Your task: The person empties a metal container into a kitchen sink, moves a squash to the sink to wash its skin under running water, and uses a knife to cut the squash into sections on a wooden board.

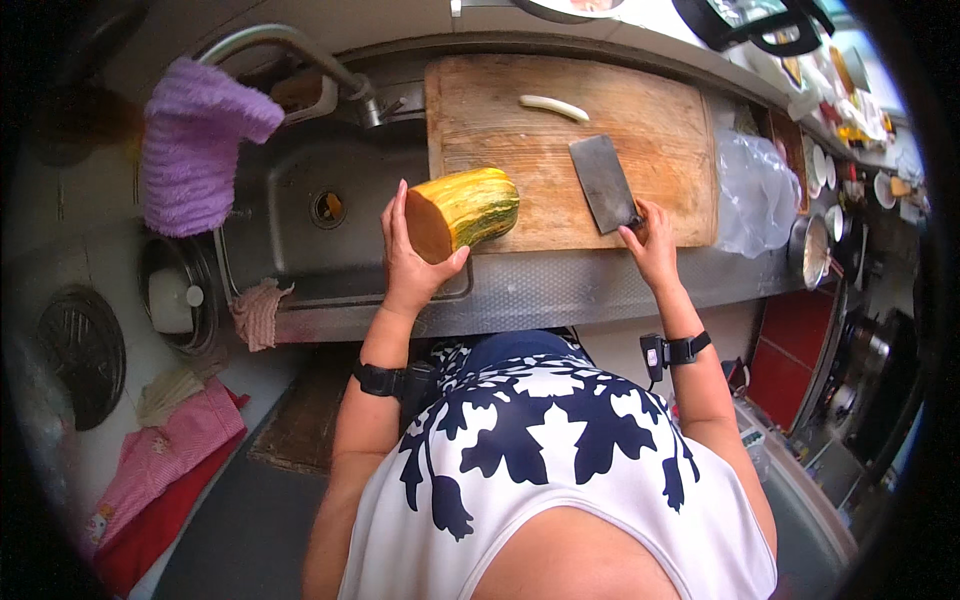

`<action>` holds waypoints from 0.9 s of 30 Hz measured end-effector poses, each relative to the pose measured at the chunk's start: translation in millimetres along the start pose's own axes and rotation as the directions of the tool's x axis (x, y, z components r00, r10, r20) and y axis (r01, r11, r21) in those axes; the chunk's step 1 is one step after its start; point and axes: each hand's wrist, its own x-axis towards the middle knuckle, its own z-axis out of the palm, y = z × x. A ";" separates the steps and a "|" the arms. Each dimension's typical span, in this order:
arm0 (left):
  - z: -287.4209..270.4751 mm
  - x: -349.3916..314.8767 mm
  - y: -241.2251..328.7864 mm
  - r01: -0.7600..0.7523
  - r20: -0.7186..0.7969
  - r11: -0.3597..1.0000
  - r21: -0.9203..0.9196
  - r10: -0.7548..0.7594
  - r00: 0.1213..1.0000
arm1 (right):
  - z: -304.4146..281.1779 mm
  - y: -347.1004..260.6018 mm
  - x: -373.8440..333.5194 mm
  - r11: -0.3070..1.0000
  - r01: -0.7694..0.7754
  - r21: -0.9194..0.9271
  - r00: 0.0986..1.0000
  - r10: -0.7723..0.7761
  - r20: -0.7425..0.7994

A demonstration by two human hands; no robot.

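A piece of pumpkin (485,205), yellow with green streaks and a flat cut end facing left, rests at the near left edge of the wooden cutting board (540,150). My left hand (410,240) grips its cut end, thumb below and fingers along the far side. Toward the board's near right, my right hand (653,240) is closed on the handle of a cleaver (602,183). The cleaver's broad dark blade lies over the board, pointing away from me, apart from the pumpkin. Farther back on the board is a pale, slender, curved piece of vegetable (554,106).
On the left is a steel sink (300,235) with a curved faucet (290,38), a purple towel (195,150) draped over it. A clear plastic bag (752,190) sits right of the board. Beyond it stands a metal pot (808,250). A pink cloth (262,312) hangs at the sink's front.
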 end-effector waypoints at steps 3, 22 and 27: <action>4.0 17.1 38.3 -0.088 0.076 0.974 0.208 0.074 0.994 | -2.3 1.9 -13.9 0.992 -0.107 0.067 0.994 0.108 -0.009; 40.6 90.0 13.6 0.229 0.144 0.955 -0.191 -0.203 0.968 | -1.0 38.5 -15.4 0.593 -0.438 0.676 0.884 0.145 0.445; 62.8 70.3 2.1 0.354 0.151 0.875 -0.330 -0.321 0.935 | -11.6 31.7 -18.0 0.632 -0.428 0.646 0.897 0.210 0.390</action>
